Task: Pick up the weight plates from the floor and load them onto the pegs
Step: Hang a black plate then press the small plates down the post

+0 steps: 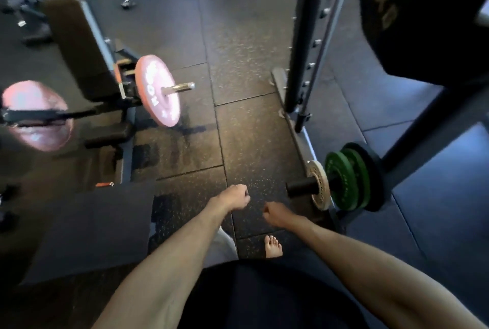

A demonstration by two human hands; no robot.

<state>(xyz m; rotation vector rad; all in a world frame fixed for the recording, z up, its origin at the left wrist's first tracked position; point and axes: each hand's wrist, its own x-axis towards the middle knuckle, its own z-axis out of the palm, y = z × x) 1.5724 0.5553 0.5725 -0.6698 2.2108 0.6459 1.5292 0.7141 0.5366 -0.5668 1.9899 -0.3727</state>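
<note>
My left hand [236, 196] and my right hand [275, 213] hang in front of me over the rubber floor, fingers curled, holding nothing. To the right, a black peg [300, 187] on the rack carries a small white plate [318, 185], two green plates [346, 177] and a black plate [375, 177] behind them. My right hand is just left of and below the peg's tip. On the left, a pink plate [157, 90] sits on a chrome sleeve [178, 87]. A second pink plate [37, 114] shows at the far left, blurred.
A bench [79, 45] stands at the left. A black rack upright [304, 37] rises at the right, with a large black plate [423, 11] at the top right. A dark mat [87, 230] lies at the lower left. My bare foot [273, 246] stands on the speckled floor.
</note>
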